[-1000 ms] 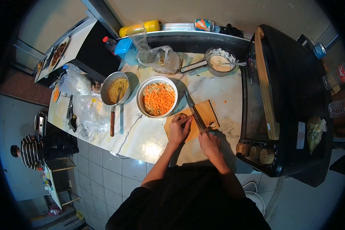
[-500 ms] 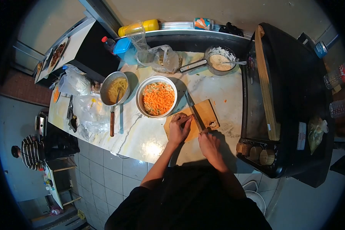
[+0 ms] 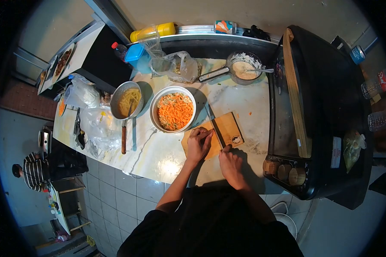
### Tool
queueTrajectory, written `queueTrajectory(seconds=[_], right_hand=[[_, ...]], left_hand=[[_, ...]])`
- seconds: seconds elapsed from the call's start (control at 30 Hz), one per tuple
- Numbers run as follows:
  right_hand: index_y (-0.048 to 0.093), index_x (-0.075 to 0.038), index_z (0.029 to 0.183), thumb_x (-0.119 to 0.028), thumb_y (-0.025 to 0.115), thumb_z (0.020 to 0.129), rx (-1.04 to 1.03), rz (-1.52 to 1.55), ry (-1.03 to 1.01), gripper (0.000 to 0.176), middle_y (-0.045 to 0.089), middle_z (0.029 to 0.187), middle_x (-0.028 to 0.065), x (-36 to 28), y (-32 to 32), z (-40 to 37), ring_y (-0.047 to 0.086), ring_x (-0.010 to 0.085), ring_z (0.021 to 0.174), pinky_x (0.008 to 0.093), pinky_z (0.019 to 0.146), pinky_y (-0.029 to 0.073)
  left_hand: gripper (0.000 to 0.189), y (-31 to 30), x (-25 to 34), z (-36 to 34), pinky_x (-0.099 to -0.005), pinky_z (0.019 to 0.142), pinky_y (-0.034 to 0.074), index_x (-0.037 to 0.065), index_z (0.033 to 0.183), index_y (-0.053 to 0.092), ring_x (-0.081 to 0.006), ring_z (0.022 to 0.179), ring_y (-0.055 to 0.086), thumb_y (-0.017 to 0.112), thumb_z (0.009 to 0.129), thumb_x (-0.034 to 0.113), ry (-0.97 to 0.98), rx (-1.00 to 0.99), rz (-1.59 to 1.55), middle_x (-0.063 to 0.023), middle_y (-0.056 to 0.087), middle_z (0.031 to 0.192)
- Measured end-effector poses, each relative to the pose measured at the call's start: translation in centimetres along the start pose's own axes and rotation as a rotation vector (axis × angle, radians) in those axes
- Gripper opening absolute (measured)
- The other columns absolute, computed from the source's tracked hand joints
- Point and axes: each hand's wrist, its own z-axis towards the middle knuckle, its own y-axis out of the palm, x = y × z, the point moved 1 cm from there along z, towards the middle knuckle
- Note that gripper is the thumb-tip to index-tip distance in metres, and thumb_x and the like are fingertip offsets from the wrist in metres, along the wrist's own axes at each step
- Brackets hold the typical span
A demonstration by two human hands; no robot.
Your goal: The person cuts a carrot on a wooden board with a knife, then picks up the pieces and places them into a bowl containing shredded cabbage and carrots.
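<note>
A wooden cutting board [image 3: 228, 128] lies on the marbled counter beneath my hands. My right hand [image 3: 230, 162] is closed round the handle of a knife [image 3: 215, 126], whose blade slants up and left across the board. Just left of the blade, the fingers of my left hand [image 3: 199, 143] press together on a small reddish-brown piece, too small to name. A small pale scrap [image 3: 235, 139] sits near the board's right corner. Up and left of the board stands a white bowl [image 3: 152, 112] of shredded orange food.
Left of the bowl is a pot [image 3: 114, 112] with a wooden handle. A pan [image 3: 258, 64] of pale batter stands behind the board, beside plastic bags [image 3: 186, 66]. A black oven [image 3: 330, 107] bounds the right side. A person [image 3: 34, 169] is at the far left.
The view has shifted slightly. The knife and both my hands stay at the board, with only small movements.
</note>
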Motion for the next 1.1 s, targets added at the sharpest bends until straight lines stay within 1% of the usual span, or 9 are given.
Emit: queueTrajectory(seconds=[0.2, 0.3, 0.5, 0.57, 0.6, 0.7, 0.77, 0.9, 1.1], right_hand=[[0.047, 0.004, 0.103, -0.026, 0.042, 0.094, -0.055, -0.019, -0.013, 0.032, 0.066, 0.076, 0.0196, 0.4, 0.0, 0.4, 0.065, 0.0366, 0.074, 0.0495, 0.066, 0.049], [0.047, 0.001, 0.099, -0.025, 0.042, 0.094, 0.005, -0.031, -0.075, 0.027, 0.066, 0.074, 0.0196, 0.8, -0.1, 0.3, 0.065, 0.0365, 0.073, 0.0487, 0.064, 0.049], [0.047, -0.001, 0.096, -0.025, 0.042, 0.095, -0.082, -0.056, -0.031, 0.025, 0.066, 0.075, 0.0192, 1.5, -0.6, 0.2, 0.065, 0.0368, 0.075, 0.0494, 0.067, 0.047], [0.049, 0.002, 0.103, -0.008, 0.051, 0.085, -0.051, -0.131, -0.096, 0.021, 0.067, 0.075, 0.0180, 1.2, -1.8, -0.2, 0.068, 0.0313, 0.073, 0.0411, 0.062, 0.053], [0.049, 0.002, 0.103, -0.008, 0.051, 0.085, -0.053, -0.131, -0.096, 0.021, 0.067, 0.075, 0.0180, 1.2, -2.1, -0.2, 0.068, 0.0313, 0.073, 0.0411, 0.062, 0.053], [0.049, 0.003, 0.105, -0.009, 0.050, 0.085, -0.126, -0.090, -0.057, 0.023, 0.067, 0.078, 0.0195, 1.5, -2.1, -0.2, 0.067, 0.0325, 0.077, 0.0440, 0.066, 0.052], [0.048, -0.002, 0.099, -0.027, 0.045, 0.094, -0.090, -0.045, -0.034, 0.026, 0.065, 0.078, 0.0193, 1.9, -1.4, -0.3, 0.064, 0.0376, 0.079, 0.0505, 0.069, 0.046], [0.048, 0.000, 0.105, -0.029, 0.046, 0.093, -0.142, 0.029, -0.004, 0.031, 0.065, 0.080, 0.0200, 1.5, -3.1, -0.1, 0.063, 0.0389, 0.080, 0.0508, 0.072, 0.045], [0.047, 0.002, 0.113, -0.031, 0.046, 0.092, -0.118, 0.108, -0.042, 0.038, 0.063, 0.088, 0.0223, 1.4, -3.9, 0.2, 0.060, 0.0405, 0.084, 0.0521, 0.076, 0.043]], left_hand=[[0.015, 0.0, -0.1, -0.2, -0.0338, 0.067, 0.046, 0.003, 0.093, 0.070, -0.0256, 0.075, 0.058, 0.066, 0.081, 0.010, -0.035, -0.023, -0.001, -0.0119, 0.061, 0.080], [0.015, -0.2, 0.1, -0.1, -0.0336, 0.067, 0.046, 0.003, 0.093, 0.070, -0.0258, 0.075, 0.059, 0.066, 0.080, 0.009, -0.032, -0.036, 0.013, -0.0123, 0.061, 0.080], [0.014, 0.1, -0.1, 0.0, -0.0337, 0.063, 0.044, 0.003, 0.090, 0.071, -0.0255, 0.070, 0.055, 0.067, 0.077, 0.005, -0.012, -0.002, -0.032, -0.0104, 0.059, 0.074], [0.014, 0.0, -0.2, 0.0, -0.0339, 0.063, 0.044, 0.003, 0.090, 0.071, -0.0254, 0.070, 0.056, 0.067, 0.077, 0.004, -0.013, -0.007, -0.025, -0.0105, 0.059, 0.074], [0.014, 0.1, -0.3, 0.0, -0.0340, 0.063, 0.044, 0.003, 0.090, 0.071, -0.0253, 0.070, 0.056, 0.067, 0.077, 0.004, -0.011, -0.017, -0.020, -0.0105, 0.059, 0.074], [0.014, 0.1, -0.2, 0.0, -0.0344, 0.063, 0.044, 0.002, 0.090, 0.071, -0.0253, 0.070, 0.056, 0.067, 0.077, 0.004, -0.032, -0.013, -0.042, -0.0108, 0.060, 0.075], [0.014, 0.2, -0.3, -0.1, -0.0342, 0.063, 0.044, 0.002, 0.090, 0.070, -0.0253, 0.070, 0.055, 0.067, 0.077, 0.004, -0.040, -0.014, -0.046, -0.0107, 0.060, 0.074], [0.013, 0.1, -0.5, -0.1, -0.0309, 0.062, 0.044, -0.001, 0.091, 0.069, -0.0219, 0.068, 0.057, 0.066, 0.080, 0.006, -0.012, -0.016, -0.032, -0.0111, 0.058, 0.073], [0.013, -0.1, 0.1, 0.0, -0.0320, 0.063, 0.045, -0.001, 0.091, 0.069, -0.0238, 0.070, 0.058, 0.066, 0.079, 0.005, -0.012, 0.001, -0.011, -0.0117, 0.059, 0.076]])
